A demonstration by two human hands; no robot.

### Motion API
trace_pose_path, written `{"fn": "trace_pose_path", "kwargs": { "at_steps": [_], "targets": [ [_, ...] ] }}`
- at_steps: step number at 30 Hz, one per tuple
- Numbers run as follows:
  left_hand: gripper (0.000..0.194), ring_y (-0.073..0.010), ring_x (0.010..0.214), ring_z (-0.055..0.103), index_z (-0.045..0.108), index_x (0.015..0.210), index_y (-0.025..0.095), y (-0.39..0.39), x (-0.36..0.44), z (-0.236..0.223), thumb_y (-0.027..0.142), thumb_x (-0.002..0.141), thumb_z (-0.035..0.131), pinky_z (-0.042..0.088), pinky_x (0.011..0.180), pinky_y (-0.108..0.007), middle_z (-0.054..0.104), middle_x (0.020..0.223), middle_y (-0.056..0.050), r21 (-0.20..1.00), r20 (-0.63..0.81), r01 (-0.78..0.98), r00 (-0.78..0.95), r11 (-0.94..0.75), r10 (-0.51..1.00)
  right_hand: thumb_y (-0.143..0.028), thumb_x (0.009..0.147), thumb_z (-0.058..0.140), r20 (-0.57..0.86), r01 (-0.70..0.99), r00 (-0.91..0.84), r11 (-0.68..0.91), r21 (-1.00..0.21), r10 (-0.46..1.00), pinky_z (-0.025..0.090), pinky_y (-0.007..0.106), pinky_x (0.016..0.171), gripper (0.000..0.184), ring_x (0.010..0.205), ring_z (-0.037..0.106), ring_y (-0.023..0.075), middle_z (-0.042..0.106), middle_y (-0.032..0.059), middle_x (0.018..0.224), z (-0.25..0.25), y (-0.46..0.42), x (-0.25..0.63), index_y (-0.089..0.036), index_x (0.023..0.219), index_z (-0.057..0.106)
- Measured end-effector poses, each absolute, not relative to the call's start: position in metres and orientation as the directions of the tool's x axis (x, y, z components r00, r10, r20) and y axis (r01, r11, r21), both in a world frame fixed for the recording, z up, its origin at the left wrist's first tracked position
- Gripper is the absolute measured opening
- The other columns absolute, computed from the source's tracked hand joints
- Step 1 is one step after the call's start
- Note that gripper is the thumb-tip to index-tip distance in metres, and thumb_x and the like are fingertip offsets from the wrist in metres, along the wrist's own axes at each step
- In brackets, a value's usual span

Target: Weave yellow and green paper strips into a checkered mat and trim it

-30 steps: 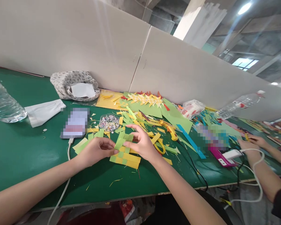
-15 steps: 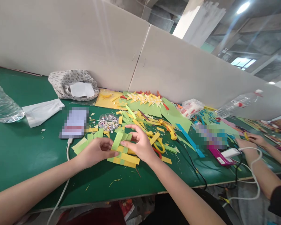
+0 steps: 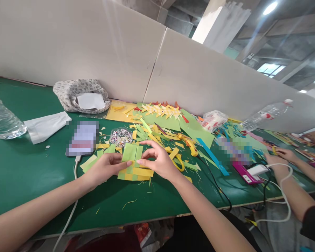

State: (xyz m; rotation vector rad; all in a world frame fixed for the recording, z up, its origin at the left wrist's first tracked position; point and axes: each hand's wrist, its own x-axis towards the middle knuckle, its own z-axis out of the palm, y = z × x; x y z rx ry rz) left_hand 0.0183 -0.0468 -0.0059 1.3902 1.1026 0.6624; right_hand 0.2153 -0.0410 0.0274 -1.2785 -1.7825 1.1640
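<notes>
Between my hands is a woven piece of green and yellow paper strips (image 3: 132,171), held just above the table's front half. My left hand (image 3: 109,167) grips its left side, thumb on top and fingers curled beneath. From the right, my right hand (image 3: 157,159) pinches the piece with its thumb on a green strip, the index finger arched above. Green strips stand up side by side at the far part of the weave, and yellow strips stick out to the right. Yellow-handled scissors (image 3: 180,163) lie partly behind my right hand.
Beyond my hands are paper scraps, a round case of googly eyes (image 3: 120,136) and a yellow glue gun (image 3: 190,145). A phone (image 3: 82,138) with a white cable lies left, near a water bottle (image 3: 5,117). A co-worker's hands (image 3: 280,159) are at the right.
The woven piece has turned and shifted slightly left in my hands. Its green strips now stand straighter, side by side. My left thumb has moved up onto the green strips.
</notes>
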Motion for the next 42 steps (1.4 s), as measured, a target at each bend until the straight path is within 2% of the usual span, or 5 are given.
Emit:
{"fn": "trace_pose_path", "kwargs": {
  "at_steps": [6,15,23,34,42],
  "targets": [
    [0.046,-0.0079,0.046,0.017,0.023,0.054,0.021,-0.044,0.017,-0.013,0.044,0.069,0.06,0.013,0.044,-0.023,0.014,0.056,0.008,0.969,-0.16,0.24,0.397,0.066,0.904,-0.03,0.067,0.07,0.036,0.369,-0.298,0.15,-0.917,0.954,0.049,0.031,0.069,0.048,0.067,0.06,0.0141,0.062,-0.0022,0.071,0.024,-0.042,0.212,-0.024,0.11,0.049],
    [0.049,-0.0079,0.046,0.013,0.023,0.053,0.021,-0.045,0.017,-0.009,0.048,0.067,0.061,0.01,0.044,-0.023,0.014,0.055,0.008,0.966,-0.17,0.247,0.386,0.076,0.907,-0.03,0.067,0.069,0.066,0.347,-0.233,0.146,-0.927,0.97,0.049,0.03,0.069,0.04,0.067,0.06,0.0137,0.06,-0.0034,0.069,0.022,-0.045,0.206,-0.024,0.103,0.05],
    [0.027,-0.0083,0.049,0.032,0.057,0.068,0.018,-0.047,0.018,-0.003,0.043,0.065,0.065,0.021,0.045,-0.021,0.043,0.057,0.006,0.969,-0.223,0.198,0.463,0.145,0.858,-0.029,0.068,0.069,0.08,0.341,-0.222,0.155,-0.927,0.972,0.05,0.028,0.067,0.037,0.068,0.061,0.0136,0.061,-0.0029,0.07,0.019,-0.048,0.203,-0.024,0.101,0.051],
    [0.021,-0.0086,0.05,0.041,0.063,0.069,0.017,-0.047,0.018,-0.005,0.036,0.062,0.069,0.029,0.047,-0.02,0.052,0.057,0.005,0.968,-0.229,0.2,0.463,0.151,0.856,-0.029,0.07,0.067,0.116,0.324,-0.207,0.18,-0.929,0.971,0.051,0.031,0.068,0.035,0.066,0.061,0.0144,0.062,-0.0023,0.07,0.017,-0.05,0.199,-0.024,0.1,0.05],
    [0.034,-0.0179,0.072,0.063,0.065,0.083,0.019,-0.047,0.018,-0.002,0.039,0.058,0.074,0.048,0.062,-0.023,0.069,0.078,-0.001,0.963,-0.252,-0.006,0.345,0.271,0.904,-0.031,0.064,0.072,-0.06,0.357,-0.318,0.061,-0.932,0.946,0.051,0.029,0.06,0.056,0.07,0.062,0.0156,0.059,-0.0016,0.077,0.019,-0.045,0.21,-0.027,0.114,0.046]
  ]
}}
